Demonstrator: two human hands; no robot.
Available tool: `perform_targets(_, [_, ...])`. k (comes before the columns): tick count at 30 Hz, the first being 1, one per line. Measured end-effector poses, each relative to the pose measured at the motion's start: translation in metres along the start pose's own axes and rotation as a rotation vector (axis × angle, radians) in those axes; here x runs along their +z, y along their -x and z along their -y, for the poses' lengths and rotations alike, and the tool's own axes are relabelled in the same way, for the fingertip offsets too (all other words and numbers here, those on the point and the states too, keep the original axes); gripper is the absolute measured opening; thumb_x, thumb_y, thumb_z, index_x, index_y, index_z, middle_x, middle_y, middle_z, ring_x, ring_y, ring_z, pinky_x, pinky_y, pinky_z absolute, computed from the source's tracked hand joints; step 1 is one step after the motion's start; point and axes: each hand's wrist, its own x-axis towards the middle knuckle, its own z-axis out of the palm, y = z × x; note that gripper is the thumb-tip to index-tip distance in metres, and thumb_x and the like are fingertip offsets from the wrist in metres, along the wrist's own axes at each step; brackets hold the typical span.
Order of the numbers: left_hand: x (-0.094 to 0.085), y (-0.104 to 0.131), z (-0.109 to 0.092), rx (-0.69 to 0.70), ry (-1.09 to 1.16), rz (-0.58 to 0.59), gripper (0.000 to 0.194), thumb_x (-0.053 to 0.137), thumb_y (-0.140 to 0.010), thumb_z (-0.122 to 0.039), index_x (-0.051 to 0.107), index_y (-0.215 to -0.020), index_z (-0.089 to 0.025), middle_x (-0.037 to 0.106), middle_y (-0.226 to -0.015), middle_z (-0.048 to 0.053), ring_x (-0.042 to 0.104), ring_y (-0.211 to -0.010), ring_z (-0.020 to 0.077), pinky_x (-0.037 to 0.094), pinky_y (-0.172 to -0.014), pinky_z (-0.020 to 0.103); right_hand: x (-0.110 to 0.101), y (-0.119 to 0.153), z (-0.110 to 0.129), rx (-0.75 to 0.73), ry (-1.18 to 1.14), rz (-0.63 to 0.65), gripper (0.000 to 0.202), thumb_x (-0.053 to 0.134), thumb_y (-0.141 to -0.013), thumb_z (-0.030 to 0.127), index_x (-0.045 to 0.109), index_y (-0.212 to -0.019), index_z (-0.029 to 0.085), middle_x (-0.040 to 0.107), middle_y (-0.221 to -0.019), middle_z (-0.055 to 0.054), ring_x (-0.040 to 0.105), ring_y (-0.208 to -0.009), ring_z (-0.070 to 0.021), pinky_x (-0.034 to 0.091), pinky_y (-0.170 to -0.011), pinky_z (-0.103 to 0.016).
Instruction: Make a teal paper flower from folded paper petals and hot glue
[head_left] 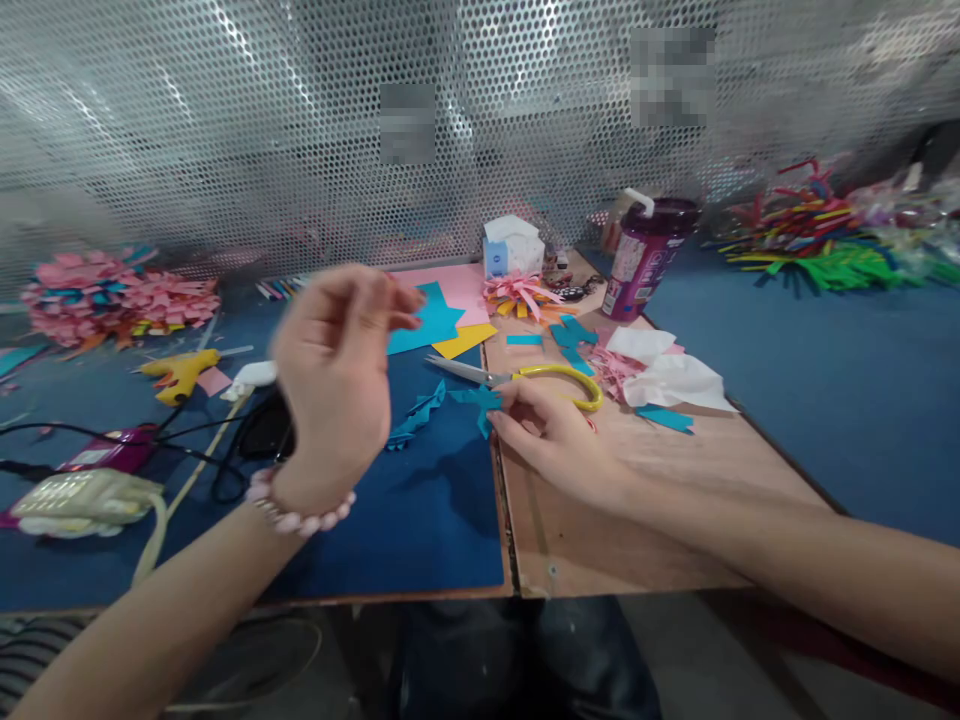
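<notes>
My right hand (544,435) pinches a small blue paper cutout with pointed arms (480,400) between thumb and fingers, low over the seam of the table. My left hand (334,375) is raised to the left of it, slightly blurred, its fingers curled toward the thumb; anything between the fingertips is hidden. Just beyond my right hand lie scissors with yellow handles (559,375), their blades pointing left. A crumpled, fringed blue paper strip (416,418) rests on the blue surface between my hands.
Blue sheets (427,325), a pink sheet (469,290), a tissue box (514,247) and a purple cup with straw (649,260) stand or lie behind. At left are a yellow glue gun (178,375), cables and a power strip (90,502). White crumpled paper (675,370) lies right.
</notes>
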Motion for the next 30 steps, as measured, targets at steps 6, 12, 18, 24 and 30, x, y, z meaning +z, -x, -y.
perform_targets(6, [0.005,0.014,0.031,-0.074,0.004,0.202,0.037,0.056,-0.088,-0.048,0.060,-0.106,-0.016,0.066,-0.100,0.008,0.064,-0.092,0.0174,0.053,-0.078,0.030,-0.004,-0.001,0.000,-0.047,0.032,-0.095,0.014,0.053,-0.088,0.026,0.058,-0.099,0.017,0.061,-0.083,-0.002,0.057,-0.073,-0.0142,0.047,-0.065,-0.028])
perform_targets(12, [0.004,0.024,0.027,-0.288,-0.151,0.418,0.031,0.075,-0.074,-0.029,0.062,-0.099,-0.016,0.067,-0.108,0.008,0.063,-0.100,0.0194,0.051,-0.087,0.031,-0.003,0.002,0.001,-0.175,0.153,-0.156,0.015,0.055,-0.084,0.018,0.060,-0.098,0.017,0.063,-0.080,-0.002,0.058,-0.069,-0.0133,0.047,-0.061,-0.026])
perform_targets(18, [0.006,0.025,0.030,-0.440,-0.006,0.392,0.018,0.073,-0.075,-0.028,0.067,-0.085,-0.015,0.069,-0.083,0.003,0.064,-0.083,0.0158,0.049,-0.081,0.029,-0.006,0.004,0.011,-0.290,0.225,-0.156,0.014,0.056,-0.087,0.023,0.062,-0.096,0.014,0.065,-0.079,-0.003,0.059,-0.067,-0.0122,0.048,-0.060,-0.024])
perform_targets(24, [0.001,0.023,0.031,-0.489,0.100,0.342,0.016,0.076,-0.073,-0.026,0.066,-0.075,-0.014,0.063,-0.076,0.000,0.054,-0.068,0.0086,0.044,-0.068,0.023,-0.017,0.002,0.012,-0.315,0.258,-0.144,0.018,0.049,-0.092,0.024,0.061,-0.098,0.013,0.068,-0.081,-0.005,0.062,-0.069,-0.0123,0.047,-0.057,-0.022])
perform_targets(30, [0.004,0.028,0.032,-0.605,0.190,0.368,0.015,0.075,-0.076,-0.025,0.067,-0.085,-0.016,0.062,-0.081,-0.001,0.053,-0.071,0.0077,0.040,-0.067,0.021,-0.017,-0.003,0.006,-0.288,0.210,-0.095,0.016,0.049,-0.092,0.022,0.063,-0.095,0.015,0.070,-0.079,-0.004,0.065,-0.073,-0.0135,0.047,-0.053,-0.021])
